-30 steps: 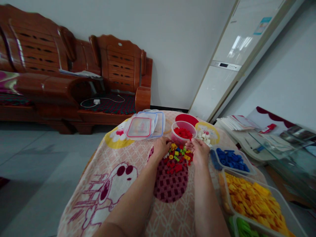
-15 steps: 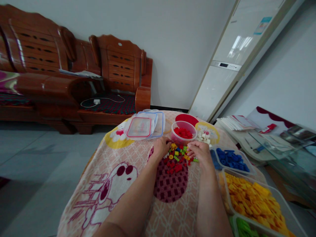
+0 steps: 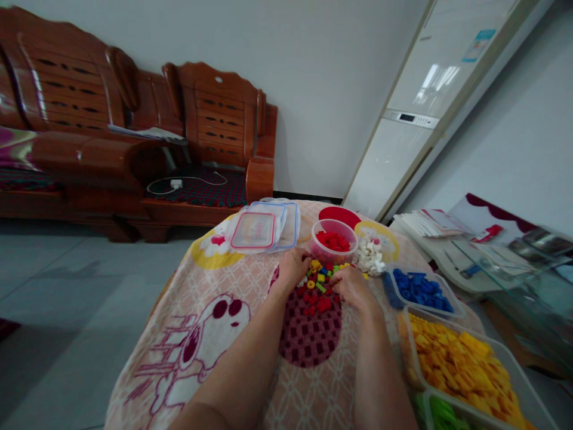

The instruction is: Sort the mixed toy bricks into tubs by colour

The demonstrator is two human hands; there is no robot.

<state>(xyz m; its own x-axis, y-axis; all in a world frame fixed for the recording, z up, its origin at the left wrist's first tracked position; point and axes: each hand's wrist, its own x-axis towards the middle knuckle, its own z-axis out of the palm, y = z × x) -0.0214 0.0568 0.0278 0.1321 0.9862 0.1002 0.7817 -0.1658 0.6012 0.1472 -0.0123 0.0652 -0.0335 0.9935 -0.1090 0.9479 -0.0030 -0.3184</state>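
Observation:
A small pile of mixed toy building bricks in red, yellow, green and blue lies on the patterned tablecloth. At the pile's left edge my left hand rests with its fingers curled together; whatever they may hold is hidden. My right hand reaches into the right side of the pile, its fingertips bent down and closed among the bricks. What they grip cannot be made out. Just behind both hands stands a round clear tub with red bricks inside. White bricks are heaped to its right.
On the right stand clear boxes of blue bricks, yellow bricks and green bricks. Flat box lids lie at the back left, and a red round lid behind the tub. A glass shelf adjoins the table's right side.
My right hand has moved left and down into the pile, uncovering more of the white heap. My left hand has barely shifted.

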